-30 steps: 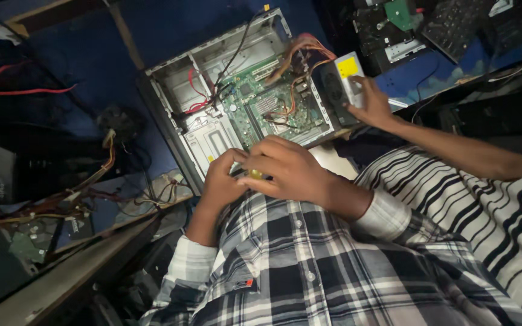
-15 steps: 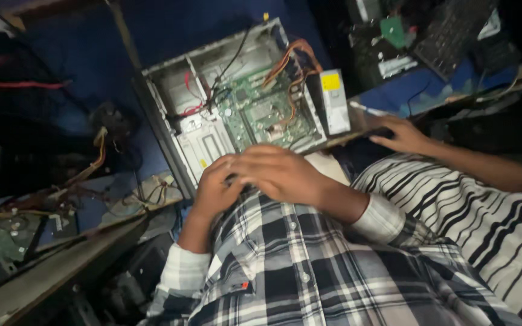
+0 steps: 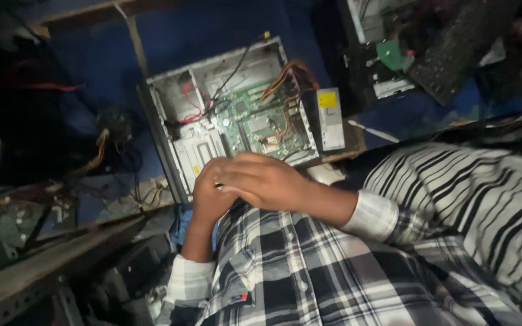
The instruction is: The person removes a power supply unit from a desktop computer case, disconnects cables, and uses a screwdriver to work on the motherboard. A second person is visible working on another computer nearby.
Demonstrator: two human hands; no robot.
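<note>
Computer case (image 3: 212, 90) open; both hands (image 3: 243, 184) clasped beside.

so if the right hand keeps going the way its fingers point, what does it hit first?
The right hand points left across the left hand, which it already overlaps. It would likely meet that hand's fingers first, then the open computer case edge beyond; depth is unclear.

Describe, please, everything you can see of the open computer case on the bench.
The open computer case is a grey metal tower lying on its side, panel off. Inside sit a green circuit board, orange and red wire bundles, a black cable and a pale power unit with a yellow label. The person's left hand and right hand meet at its near edge.
</note>
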